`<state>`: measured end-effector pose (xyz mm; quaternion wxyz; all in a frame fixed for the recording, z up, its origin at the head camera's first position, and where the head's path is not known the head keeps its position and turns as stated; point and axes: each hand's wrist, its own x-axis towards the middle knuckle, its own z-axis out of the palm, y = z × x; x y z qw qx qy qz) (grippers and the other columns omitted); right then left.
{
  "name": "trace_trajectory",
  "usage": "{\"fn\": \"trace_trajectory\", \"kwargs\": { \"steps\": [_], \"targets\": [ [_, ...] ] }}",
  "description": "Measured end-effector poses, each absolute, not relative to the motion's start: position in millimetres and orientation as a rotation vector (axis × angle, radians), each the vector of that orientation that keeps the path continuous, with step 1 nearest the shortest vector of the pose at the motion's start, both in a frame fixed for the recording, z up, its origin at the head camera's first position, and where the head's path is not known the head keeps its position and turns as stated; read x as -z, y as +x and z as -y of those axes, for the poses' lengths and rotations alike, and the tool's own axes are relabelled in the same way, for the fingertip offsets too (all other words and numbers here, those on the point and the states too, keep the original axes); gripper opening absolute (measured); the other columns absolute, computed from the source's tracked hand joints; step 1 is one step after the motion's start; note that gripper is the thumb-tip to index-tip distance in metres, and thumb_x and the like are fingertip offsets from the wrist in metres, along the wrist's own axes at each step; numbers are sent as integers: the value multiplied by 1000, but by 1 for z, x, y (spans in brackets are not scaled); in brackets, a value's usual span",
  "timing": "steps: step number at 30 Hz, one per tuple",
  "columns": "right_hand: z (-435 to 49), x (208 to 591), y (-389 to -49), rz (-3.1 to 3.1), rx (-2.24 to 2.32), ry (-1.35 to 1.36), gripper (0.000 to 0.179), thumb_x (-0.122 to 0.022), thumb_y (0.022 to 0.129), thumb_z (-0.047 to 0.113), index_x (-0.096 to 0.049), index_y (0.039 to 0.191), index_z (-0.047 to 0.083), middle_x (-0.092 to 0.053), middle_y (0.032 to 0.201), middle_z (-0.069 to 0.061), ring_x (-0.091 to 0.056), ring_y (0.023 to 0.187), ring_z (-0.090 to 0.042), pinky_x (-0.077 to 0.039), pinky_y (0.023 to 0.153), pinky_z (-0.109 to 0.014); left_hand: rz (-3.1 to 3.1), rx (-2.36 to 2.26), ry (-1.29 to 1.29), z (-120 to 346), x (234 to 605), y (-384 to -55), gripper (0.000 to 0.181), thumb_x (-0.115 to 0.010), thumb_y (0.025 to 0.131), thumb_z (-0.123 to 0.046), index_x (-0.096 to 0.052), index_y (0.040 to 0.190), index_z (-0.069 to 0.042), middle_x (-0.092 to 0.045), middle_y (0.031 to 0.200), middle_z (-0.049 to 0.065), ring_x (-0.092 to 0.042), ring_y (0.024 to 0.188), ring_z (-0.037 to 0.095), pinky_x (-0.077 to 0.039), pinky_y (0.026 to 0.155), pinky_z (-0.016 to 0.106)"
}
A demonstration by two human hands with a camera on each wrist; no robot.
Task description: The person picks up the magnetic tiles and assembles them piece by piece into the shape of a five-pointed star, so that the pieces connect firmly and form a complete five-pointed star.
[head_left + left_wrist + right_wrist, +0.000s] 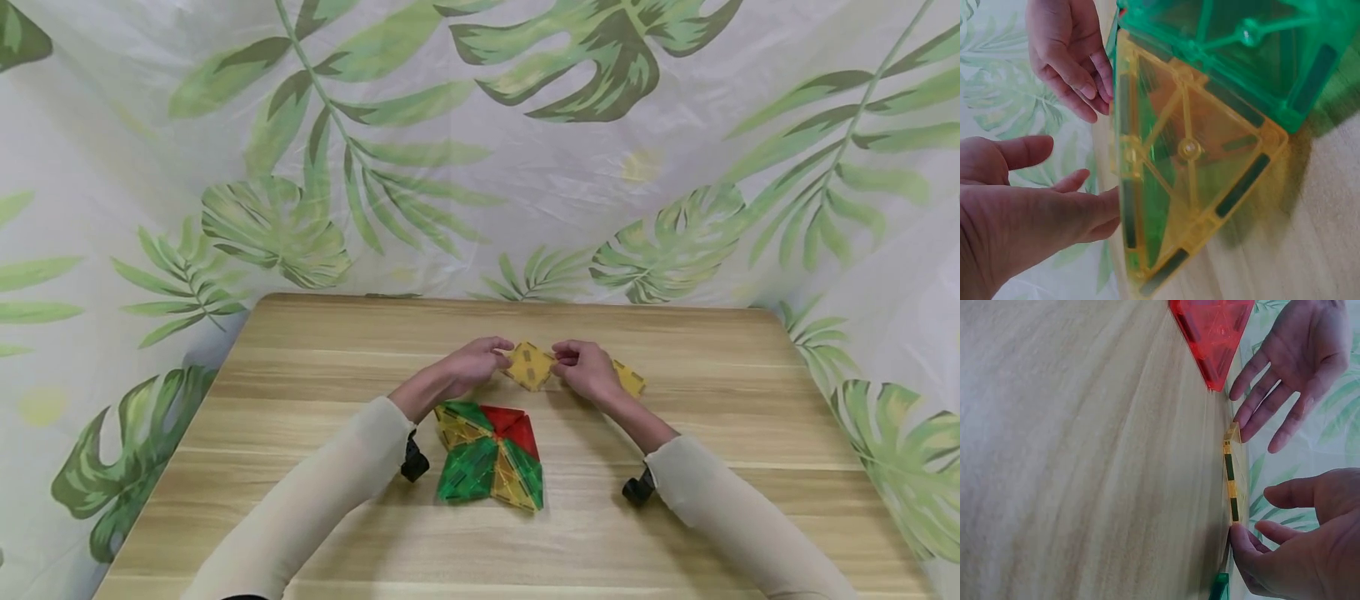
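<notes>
Between my hands, a translucent yellow diamond-shaped piece of magnetic tile [529, 367] lies flat on the wooden table. My left hand [475, 367] touches its left corner with extended fingertips, the thumb held apart. At the opposite corner are the fingertips of my right hand [588, 368]; its thumb stands away from the tile in the right wrist view. A second yellow tile [628, 379] lies beside the right wrist, partly covered by it. Nearer me stands a raised star-like build of green, yellow and red triangular tiles [472, 467], close by the left forearm.
The wooden table [750, 400] meets a leaf-printed sheet [450, 167] at its back edge. A green tile [1219, 587] shows at the bottom of the right wrist view. Dark wrist cameras hang below both cuffs, the left one [414, 460] near the build.
</notes>
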<state>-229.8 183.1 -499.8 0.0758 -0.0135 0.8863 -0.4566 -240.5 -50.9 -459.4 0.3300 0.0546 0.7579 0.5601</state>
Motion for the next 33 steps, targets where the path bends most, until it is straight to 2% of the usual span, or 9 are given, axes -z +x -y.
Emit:
{"fn": "trace_trajectory", "kwargs": {
  "steps": [3,8,10,13,19,24,29,33],
  "targets": [
    [-182,499,-229,-2683,1344,-70,39,-72,97,7,-69,134,-4,-74,122,-19,-71,114,-34,-58,99,-46,-1996,-1448,152,49,456,-238,51,-44,111,-9,-38,160,2,-33,167,24,-37,148,36,-30,124,56],
    [-180,500,-228,-2665,1369,-81,38,-72,97,7,-69,134,-4,-74,122,-20,-71,114,-34,-58,98,-45,-1999,-1449,134,48,457,-238,49,-43,111,-9,-41,159,0,-37,163,23,-43,129,36,-34,114,52],
    [-180,501,-228,-2646,1396,-65,37,-72,98,6,-69,134,-4,-74,122,-20,-70,114,-34,-58,97,-44,-1983,-1462,121,48,458,-238,49,-43,111,-10,-42,159,-1,-37,163,23,-43,131,36,-34,113,52],
    [-179,503,-229,-2623,1428,-36,36,-73,97,4,-70,133,-3,-73,122,-20,-70,114,-33,-59,94,-41,-1957,-1488,95,49,458,-239,48,-44,112,-11,-43,159,-1,-40,162,22,-41,141,34,-33,120,53],
    [-179,503,-230,-2599,1470,-16,36,-72,97,3,-70,132,-4,-73,122,-22,-70,114,-35,-58,89,-35,-1896,-1555,60,50,459,-241,48,-45,111,-13,-43,157,1,-46,157,22,-41,138,34,-29,126,55],
    [-179,503,-231,-2605,1493,-2,34,-72,96,0,-71,130,-5,-74,120,-23,-70,113,-35,-56,85,-31,-1874,-1587,61,47,460,-242,48,-47,111,-12,-43,157,2,-42,162,22,-32,154,36,-26,128,54],
    [-178,505,-231,-2604,1495,10,34,-72,95,0,-72,129,-5,-74,118,-22,-69,111,-34,-56,83,-30,-1804,-1659,53,45,464,-242,49,-49,109,-2,-40,157,7,-38,163,24,-32,155,36,-26,128,51],
    [-177,507,-230,-2617,1477,12,34,-73,95,1,-72,129,-3,-74,118,-20,-69,111,-33,-57,89,-34,-1780,-1679,46,44,467,-242,48,-48,109,3,-41,156,10,-35,166,23,-31,156,35,-28,128,49]
  ]
}}
